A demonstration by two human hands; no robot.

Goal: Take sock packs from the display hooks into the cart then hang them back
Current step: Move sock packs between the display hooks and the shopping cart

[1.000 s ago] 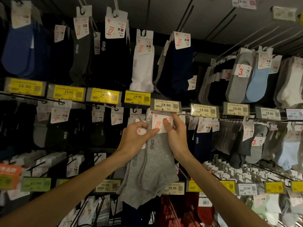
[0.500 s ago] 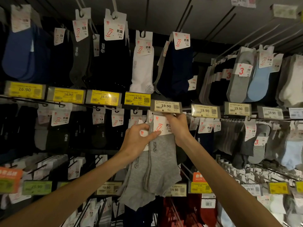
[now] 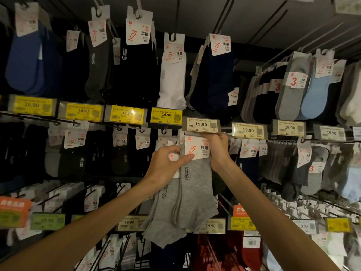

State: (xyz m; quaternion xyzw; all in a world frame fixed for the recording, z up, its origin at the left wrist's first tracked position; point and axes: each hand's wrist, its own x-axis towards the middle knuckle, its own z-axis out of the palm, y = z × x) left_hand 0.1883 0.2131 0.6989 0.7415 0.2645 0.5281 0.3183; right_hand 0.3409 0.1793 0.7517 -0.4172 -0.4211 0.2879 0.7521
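Gripping COTTON sock pack [image 3: 195, 184] — 19.90 tag [image 3: 201, 125]

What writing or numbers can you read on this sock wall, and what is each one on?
"19.90": pale price tag just above the held grey sock pack.
"16.90": yellow price tags, upper row.
"抗菌": that pack's white card.
"COTTON": the pack's grey fabric.
"3": red numeral on the right-side card.
Fine print on the tags and the orange sign: too blurred to read.

Matt grey knit socks [image 3: 195, 194] (glossy card header [image 3: 197, 148]).
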